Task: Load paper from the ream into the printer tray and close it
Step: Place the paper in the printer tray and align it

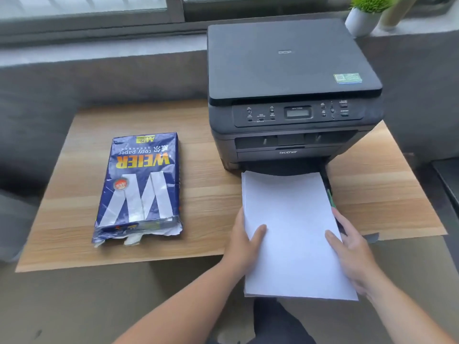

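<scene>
Both hands grip a white paper stack (290,232) by its long edges: the left hand (244,244) with thumb curled on top, the right hand (352,254) likewise (fingers beneath are hidden). The stack's far end meets the dark printer (290,95) opening at twelve o'clock. The tray (329,189) shows only as a dark sliver. At nine o'clock lies the torn blue ream (140,187).

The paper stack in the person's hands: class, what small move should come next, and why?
Probably lower the paper stack flat into the pulled-out tray. The left hand and right hand hold its sides, its far edge already reaches the printer, and the near end overhangs the table.
</scene>
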